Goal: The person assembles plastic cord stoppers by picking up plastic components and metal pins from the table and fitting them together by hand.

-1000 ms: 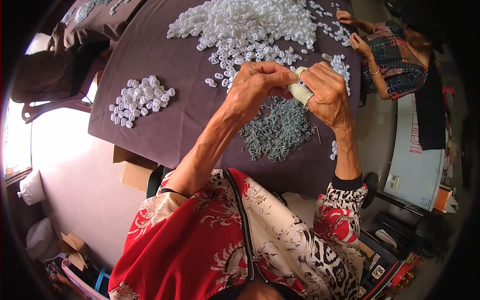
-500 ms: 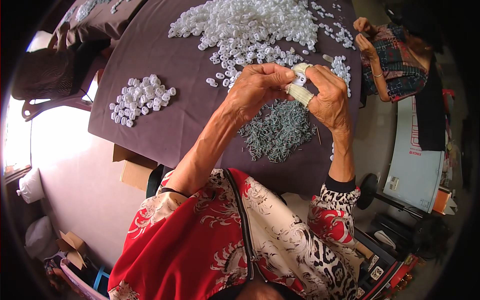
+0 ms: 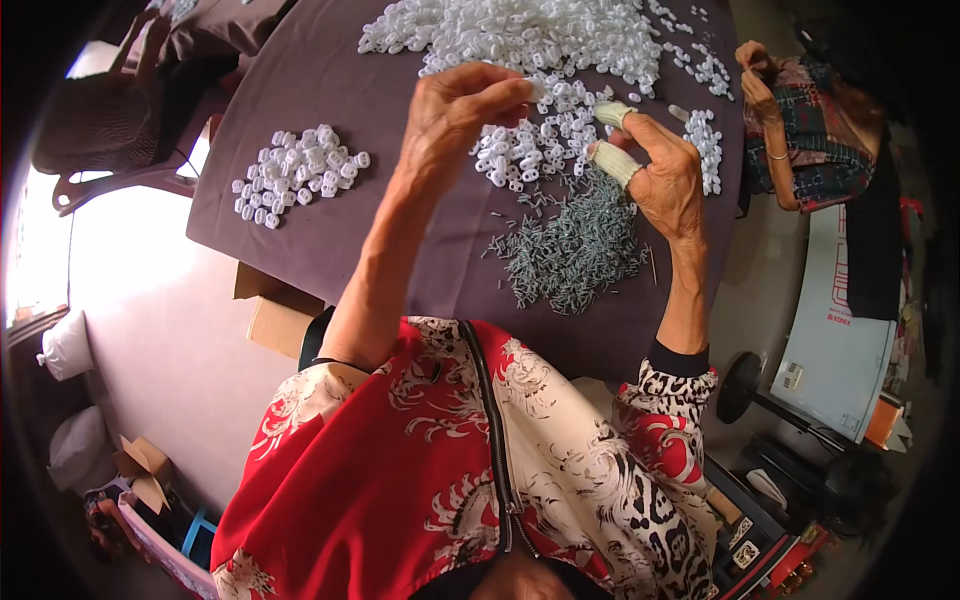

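My left hand is raised over the table, thumb and fingers pinched together. A small white plastic piece shows at its fingertips, partly hidden and hard to make out. To its right is my right hand, with cream finger sleeves on thumb and index finger. Those two fingers stand apart with nothing between them. Below and beside them lies a heap of short, thin grey-green rods, like tiny springs. Loose white oval pieces with two holes are spread between my hands.
A large heap of white pieces covers the far side of the brown tablecloth. A smaller group lies at left, and more at right. A thin stick lies beside the rods. Another person sits at right.
My hands have separated. The left has moved up and left, away from the right; the right's sleeved fingers have let go of the white two-holed piece both hands were at. The view has shifted slightly.
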Action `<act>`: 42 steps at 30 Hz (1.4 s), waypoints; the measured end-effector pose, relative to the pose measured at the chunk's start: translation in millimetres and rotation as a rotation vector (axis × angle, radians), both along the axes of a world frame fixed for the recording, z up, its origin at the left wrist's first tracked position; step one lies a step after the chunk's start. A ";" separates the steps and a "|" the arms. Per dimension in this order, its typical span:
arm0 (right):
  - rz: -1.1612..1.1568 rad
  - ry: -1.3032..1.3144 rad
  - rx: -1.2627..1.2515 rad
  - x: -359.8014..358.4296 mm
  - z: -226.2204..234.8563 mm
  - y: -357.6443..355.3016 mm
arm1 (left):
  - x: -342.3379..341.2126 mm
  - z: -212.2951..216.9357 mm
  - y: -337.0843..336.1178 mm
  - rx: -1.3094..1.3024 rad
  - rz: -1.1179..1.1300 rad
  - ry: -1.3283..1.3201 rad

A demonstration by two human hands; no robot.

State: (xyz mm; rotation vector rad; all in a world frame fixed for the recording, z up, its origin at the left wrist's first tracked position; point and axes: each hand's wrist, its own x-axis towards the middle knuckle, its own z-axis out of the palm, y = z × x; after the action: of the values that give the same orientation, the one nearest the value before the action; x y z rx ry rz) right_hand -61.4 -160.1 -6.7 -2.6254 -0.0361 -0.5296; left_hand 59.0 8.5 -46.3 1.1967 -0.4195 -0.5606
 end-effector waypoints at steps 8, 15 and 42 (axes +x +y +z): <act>0.037 0.187 0.105 7.2 -92.8 3.5 | 42.7 -41.0 108.1 0.816 0.347 -0.366; 0.030 0.280 0.038 10.0 -108.8 21.2 | 59.0 -75.3 145.8 1.079 0.371 -0.581; 0.040 0.276 1.202 0.3 -88.8 25.0 | -34.7 -65.6 11.6 0.180 -0.243 0.316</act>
State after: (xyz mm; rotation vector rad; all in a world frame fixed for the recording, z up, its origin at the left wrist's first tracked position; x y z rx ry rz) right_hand -61.1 -135.1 -95.4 -1.4833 0.2412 -0.0807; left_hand 24.4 20.2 -112.0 1.2094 -0.2488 -0.9991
